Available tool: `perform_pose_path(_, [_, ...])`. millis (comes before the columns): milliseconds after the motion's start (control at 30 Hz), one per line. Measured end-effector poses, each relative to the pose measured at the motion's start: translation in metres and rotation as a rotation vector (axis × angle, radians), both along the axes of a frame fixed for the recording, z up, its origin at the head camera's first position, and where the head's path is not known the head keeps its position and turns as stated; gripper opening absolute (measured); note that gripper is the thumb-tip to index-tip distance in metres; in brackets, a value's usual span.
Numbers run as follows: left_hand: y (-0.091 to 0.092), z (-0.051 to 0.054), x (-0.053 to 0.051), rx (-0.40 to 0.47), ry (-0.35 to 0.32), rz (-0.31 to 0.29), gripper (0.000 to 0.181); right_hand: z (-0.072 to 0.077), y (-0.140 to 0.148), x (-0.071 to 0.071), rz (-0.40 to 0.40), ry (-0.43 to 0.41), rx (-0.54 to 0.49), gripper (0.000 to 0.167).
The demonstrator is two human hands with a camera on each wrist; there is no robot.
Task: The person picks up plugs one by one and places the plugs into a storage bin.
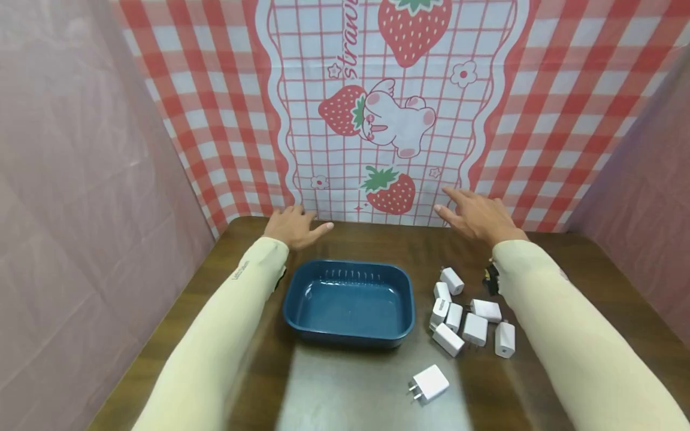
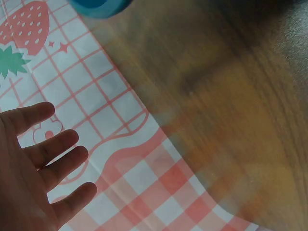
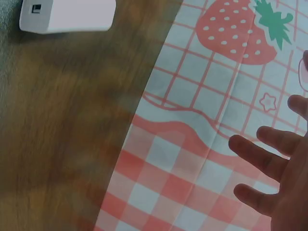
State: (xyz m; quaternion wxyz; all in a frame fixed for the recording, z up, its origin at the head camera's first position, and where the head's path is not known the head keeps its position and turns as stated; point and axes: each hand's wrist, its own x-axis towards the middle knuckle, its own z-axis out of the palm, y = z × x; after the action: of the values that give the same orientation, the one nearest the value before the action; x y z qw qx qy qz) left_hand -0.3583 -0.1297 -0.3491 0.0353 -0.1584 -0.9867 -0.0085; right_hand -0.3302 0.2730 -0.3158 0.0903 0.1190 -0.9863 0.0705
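Note:
Fingers spread and holding nothing, my left hand [image 1: 295,228] is beyond the far left corner of a dark blue rectangular dish [image 1: 349,302]. The left wrist view shows that hand [image 2: 38,168] with its fingers apart, and the dish's blue rim [image 2: 103,8] at the top edge. My right hand [image 1: 477,216], also with straight fingers and nothing in it, is beyond a group of white plug-in chargers [image 1: 475,330]. In the right wrist view this hand [image 3: 284,159] is at the right edge, with one white charger [image 3: 72,14] at upper left. The dish has nothing in it.
One white charger [image 1: 430,383] lies apart, nearer than the group, its prongs pointing left. A wooden table [image 1: 172,359] carries everything, with a pale grey strip [image 1: 345,389] in front of the dish. Behind hangs a strawberry-print checked cloth [image 1: 232,120]; pinkish curtains [image 1: 81,179] flank both sides.

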Motion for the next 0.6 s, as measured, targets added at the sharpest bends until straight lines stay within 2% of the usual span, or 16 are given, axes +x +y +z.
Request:
perform_pose_path(133, [0.0, -0.002, 0.0, -0.001, 0.013, -0.012, 0.083, -0.002, 0.0, 0.002, 0.003, 0.0, -0.011, 0.081])
perform_pose_path(367, [-0.004, -0.016, 0.011, 0.028, -0.028, -0.001, 0.079, -0.015, -0.004, 0.013, 0.002, -0.033, -0.024, 0.081])
perform_pose_path(600, [-0.009, -0.024, 0.017, 0.07, -0.023, 0.015, 0.08, -0.021, -0.008, 0.021, 0.015, -0.04, -0.038, 0.076])
